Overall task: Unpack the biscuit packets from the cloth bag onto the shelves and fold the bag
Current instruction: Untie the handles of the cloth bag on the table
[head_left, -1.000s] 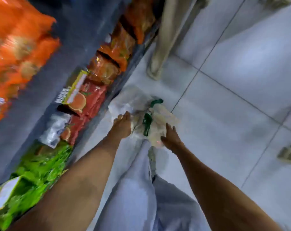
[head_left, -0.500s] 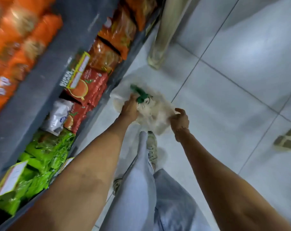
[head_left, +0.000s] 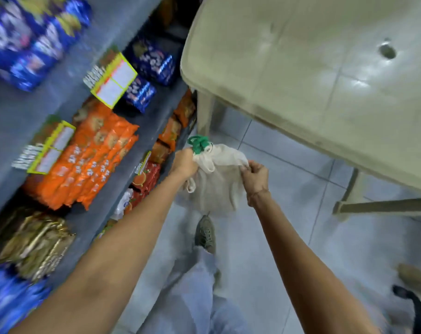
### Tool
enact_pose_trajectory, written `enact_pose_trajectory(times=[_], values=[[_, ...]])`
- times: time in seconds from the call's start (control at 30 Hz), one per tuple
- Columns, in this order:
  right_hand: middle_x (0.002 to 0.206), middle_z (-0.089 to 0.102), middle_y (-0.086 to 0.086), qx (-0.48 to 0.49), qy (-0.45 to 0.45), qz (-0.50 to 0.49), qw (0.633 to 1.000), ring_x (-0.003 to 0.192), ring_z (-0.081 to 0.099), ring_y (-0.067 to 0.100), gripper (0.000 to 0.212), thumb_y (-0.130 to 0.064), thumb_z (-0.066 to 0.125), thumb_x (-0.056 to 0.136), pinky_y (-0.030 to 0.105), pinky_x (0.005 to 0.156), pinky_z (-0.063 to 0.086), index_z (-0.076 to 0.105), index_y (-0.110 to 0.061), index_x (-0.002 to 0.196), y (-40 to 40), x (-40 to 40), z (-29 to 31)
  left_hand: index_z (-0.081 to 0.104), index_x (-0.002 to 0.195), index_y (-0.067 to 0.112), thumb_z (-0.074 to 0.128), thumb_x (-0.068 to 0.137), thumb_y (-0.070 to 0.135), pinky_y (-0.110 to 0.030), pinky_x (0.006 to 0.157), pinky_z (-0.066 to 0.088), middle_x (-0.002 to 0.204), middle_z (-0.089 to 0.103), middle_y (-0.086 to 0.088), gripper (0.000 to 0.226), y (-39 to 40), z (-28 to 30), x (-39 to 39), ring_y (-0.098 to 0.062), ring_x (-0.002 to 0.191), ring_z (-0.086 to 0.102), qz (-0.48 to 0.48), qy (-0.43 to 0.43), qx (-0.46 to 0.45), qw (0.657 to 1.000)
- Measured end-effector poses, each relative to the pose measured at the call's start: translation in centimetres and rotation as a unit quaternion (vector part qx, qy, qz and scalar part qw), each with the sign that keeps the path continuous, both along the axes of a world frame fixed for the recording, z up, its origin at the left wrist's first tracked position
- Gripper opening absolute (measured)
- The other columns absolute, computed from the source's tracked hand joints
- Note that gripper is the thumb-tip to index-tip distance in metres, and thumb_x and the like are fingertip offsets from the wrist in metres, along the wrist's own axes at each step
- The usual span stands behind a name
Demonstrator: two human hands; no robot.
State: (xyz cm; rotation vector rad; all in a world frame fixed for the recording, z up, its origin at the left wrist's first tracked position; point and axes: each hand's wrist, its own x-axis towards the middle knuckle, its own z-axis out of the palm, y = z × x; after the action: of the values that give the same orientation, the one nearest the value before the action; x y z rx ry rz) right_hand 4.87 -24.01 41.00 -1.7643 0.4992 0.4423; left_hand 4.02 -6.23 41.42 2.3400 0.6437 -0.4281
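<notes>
While the left hand grips the cloth bag below its green handles, the right hand pinches its right edge, probably to stretch the hanging cloth flat for folding.

Cloth bag off-white, green handles just above left-hand grip. Shelf packets beyond: orange, blue, gold.

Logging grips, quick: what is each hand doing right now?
Left hand: grips the cloth bag near its green handles.
Right hand: pinches the bag's other edge.
</notes>
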Motion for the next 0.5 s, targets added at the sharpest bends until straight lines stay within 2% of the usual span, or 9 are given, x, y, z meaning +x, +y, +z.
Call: enact_pose_trajectory(times=[0.07,0.17,0.27,0.33,0.4,0.5], values=[[0.076,0.062,0.004,0.028,-0.041,-0.024,0.998,0.070,0.056,0.013,0.014,0.000,0.053,0.088,0.030,0.069,0.047,0.065,-0.007,0.086,-1.1,-1.0,4.4,0.065,0.107,-0.006,0.061,0.085,0.009,-0.043,0.081,0.046,0.110,0.065,-0.031,0.027,-0.6,4.2,-0.4,-0.043,0.105,0.061,-0.007,-0.026,-0.002,1.000],[0.064,0.054,-0.004,0.052,-0.121,-0.051,0.990,0.056,0.050,-0.001,0.023,0.005,0.052,0.087,0.022,0.059,0.044,0.061,-0.012,0.074,-2.9,-2.0,11.2,0.067,0.103,-0.005,0.058,0.085,0.004,-0.042,0.079,0.047,0.106,0.067,-0.029,0.022,-1.9,10.5,-0.8,-0.039,0.102,0.064,-0.039,-0.104,-0.024,0.993],[0.067,0.057,-0.004,0.096,-0.186,-0.078,0.975,0.049,0.052,-0.009,0.021,0.006,0.051,0.087,0.011,0.053,0.046,0.063,-0.011,0.082,-4.3,-1.6,17.1,0.066,0.105,0.002,0.057,0.083,0.002,-0.034,0.075,0.046,0.105,0.069,-0.021,0.024,-3.1,16.6,0.2,-0.033,0.102,0.063,-0.059,-0.163,-0.043,0.984],[0.067,0.060,-0.005,0.126,-0.225,-0.100,0.961,0.052,0.054,-0.006,0.021,0.006,0.053,0.087,0.012,0.056,0.048,0.065,-0.011,0.081,-5.2,-0.8,20.9,0.065,0.105,0.006,0.059,0.080,0.003,-0.035,0.081,0.051,0.105,0.069,-0.017,0.026,-3.7,20.1,1.7,-0.032,0.102,0.064,-0.066,-0.207,-0.067,0.974],[0.063,0.060,-0.005,0.157,-0.267,-0.108,0.945,0.060,0.055,0.003,0.024,0.006,0.054,0.086,0.020,0.063,0.047,0.064,-0.013,0.075,-6.0,0.8,24.5,0.066,0.106,0.009,0.060,0.079,0.006,-0.042,0.084,0.054,0.104,0.070,-0.015,0.028,-4.4,23.8,3.7,-0.031,0.100,0.064,-0.067,-0.249,-0.089,0.962],[0.074,0.060,0.004,0.181,-0.312,-0.110,0.926,0.078,0.054,0.017,0.020,0.003,0.055,0.087,0.030,0.075,0.048,0.065,-0.013,0.079,-6.9,3.5,28.8,0.069,0.102,0.012,0.061,0.075,0.008,-0.047,0.084,0.056,0.099,0.072,-0.010,0.028,-5.8,28.2,6.7,-0.028,0.096,0.066,-0.053,-0.318,-0.170,0.931]])
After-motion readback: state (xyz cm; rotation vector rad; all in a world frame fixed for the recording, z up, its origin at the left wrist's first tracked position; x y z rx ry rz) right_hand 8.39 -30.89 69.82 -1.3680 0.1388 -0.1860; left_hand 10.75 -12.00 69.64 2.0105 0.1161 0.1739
